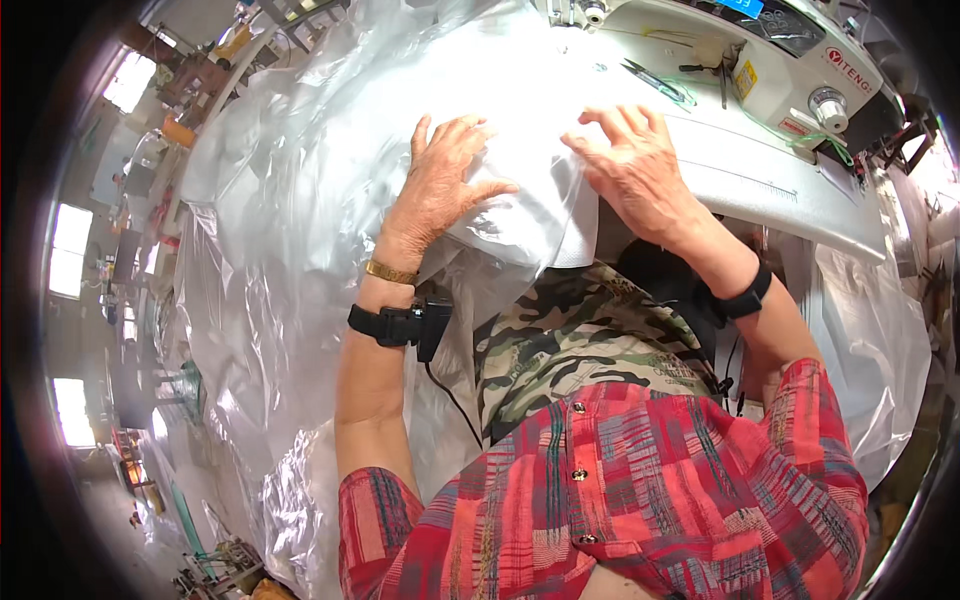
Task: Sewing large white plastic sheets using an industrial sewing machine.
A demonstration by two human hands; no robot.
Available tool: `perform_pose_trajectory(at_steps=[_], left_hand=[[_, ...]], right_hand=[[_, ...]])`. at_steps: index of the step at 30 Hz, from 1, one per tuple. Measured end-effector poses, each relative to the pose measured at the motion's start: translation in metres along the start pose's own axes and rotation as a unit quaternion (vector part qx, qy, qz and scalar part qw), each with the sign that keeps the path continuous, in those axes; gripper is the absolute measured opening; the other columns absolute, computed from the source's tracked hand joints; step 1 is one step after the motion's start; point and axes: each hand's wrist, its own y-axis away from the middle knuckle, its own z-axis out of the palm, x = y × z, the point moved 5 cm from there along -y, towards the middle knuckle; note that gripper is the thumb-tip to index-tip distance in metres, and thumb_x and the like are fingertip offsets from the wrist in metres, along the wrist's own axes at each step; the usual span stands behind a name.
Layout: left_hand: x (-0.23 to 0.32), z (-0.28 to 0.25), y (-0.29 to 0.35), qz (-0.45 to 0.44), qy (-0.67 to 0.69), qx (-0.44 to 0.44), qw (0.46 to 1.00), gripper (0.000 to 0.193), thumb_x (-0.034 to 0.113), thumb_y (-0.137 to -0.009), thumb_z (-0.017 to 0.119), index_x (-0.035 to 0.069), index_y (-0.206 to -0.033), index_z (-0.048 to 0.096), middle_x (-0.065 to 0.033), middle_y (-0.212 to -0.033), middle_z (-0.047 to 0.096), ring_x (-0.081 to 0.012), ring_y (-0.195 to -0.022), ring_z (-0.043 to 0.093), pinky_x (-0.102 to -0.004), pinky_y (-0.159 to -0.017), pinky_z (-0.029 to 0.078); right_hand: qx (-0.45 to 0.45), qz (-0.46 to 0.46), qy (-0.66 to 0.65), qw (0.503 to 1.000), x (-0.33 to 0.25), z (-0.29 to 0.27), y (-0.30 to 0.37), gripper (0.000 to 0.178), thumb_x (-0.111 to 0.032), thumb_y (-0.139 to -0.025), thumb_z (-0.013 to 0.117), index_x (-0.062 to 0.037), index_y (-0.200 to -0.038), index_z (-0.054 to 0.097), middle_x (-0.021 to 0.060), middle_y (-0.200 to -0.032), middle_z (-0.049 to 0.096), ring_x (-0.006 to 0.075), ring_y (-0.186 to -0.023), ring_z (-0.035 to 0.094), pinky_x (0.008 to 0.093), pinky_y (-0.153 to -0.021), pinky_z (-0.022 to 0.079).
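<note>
A large sheet of clear, shiny plastic film (300, 170) spreads over the white work table and hangs down on the left. My left hand (440, 185) lies on it, fingers apart and thumb stretched to the right. To its right, my right hand (635, 170) has bent fingers closed at the film's right edge; its fingertips are partly hidden. Between and below both hands, a white textured piece (575, 235) shows under the film and reaches over my lap. Bright glare washes out the film beyond my fingers.
A sewing machine (800, 75) with a round dial stands at the far right. Near its base lie thread snips (655, 85) and a small dark tool (722, 85). A ruler scale (765, 185) runs along the table edge. More plastic film (865, 330) hangs at right.
</note>
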Motion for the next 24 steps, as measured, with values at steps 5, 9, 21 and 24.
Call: perform_pose_trajectory(at_steps=[5,9,21,24], left_hand=[[0.003,-0.006,-0.004,-0.018,0.028,0.018,0.999,0.070,0.050,-0.074,0.078,0.009,-0.129,0.061,-0.0137,-0.135,0.057,-0.0277,-0.132,0.047,-0.0547,-0.119,0.014],[0.016,-0.007,-0.021,-0.008,0.073,0.022,0.997,0.066,0.047,-0.075,0.079,0.009,-0.126,0.062,-0.0124,-0.129,0.060,-0.0276,-0.128,0.050,-0.0534,-0.116,0.019],[0.016,0.017,-0.049,-0.081,0.194,0.033,0.977,0.020,0.027,-0.078,0.079,0.012,-0.083,0.068,0.0015,-0.086,0.066,-0.0155,-0.074,0.062,-0.0374,-0.091,0.032],[0.013,0.011,-0.050,-0.054,0.204,0.067,0.975,0.021,0.027,-0.079,0.078,0.010,-0.080,0.066,0.0016,-0.085,0.065,-0.0157,-0.072,0.061,-0.0372,-0.089,0.033]], right_hand=[[0.056,-0.066,-0.043,0.995,0.020,0.009,-0.020,0.022,-0.008,-0.074,0.075,-0.0140,-0.094,0.069,0.0013,-0.105,0.062,0.0208,-0.104,0.059,0.0423,-0.100,0.037],[0.086,-0.057,-0.096,0.990,0.027,0.018,-0.025,0.018,-0.008,-0.074,0.075,-0.0149,-0.089,0.068,-0.0006,-0.102,0.064,0.0198,-0.101,0.060,0.0414,-0.098,0.038],[0.152,0.041,-0.166,0.974,0.056,0.022,-0.018,0.019,-0.016,-0.082,0.072,-0.0113,-0.101,0.069,0.0063,-0.109,0.067,0.0273,-0.108,0.058,0.0440,-0.099,0.038],[0.120,0.159,-0.331,0.922,0.064,0.017,-0.018,0.024,-0.030,-0.086,0.071,-0.0073,-0.092,0.073,0.0135,-0.126,0.062,0.0319,-0.120,0.053,0.0457,-0.105,0.036]])
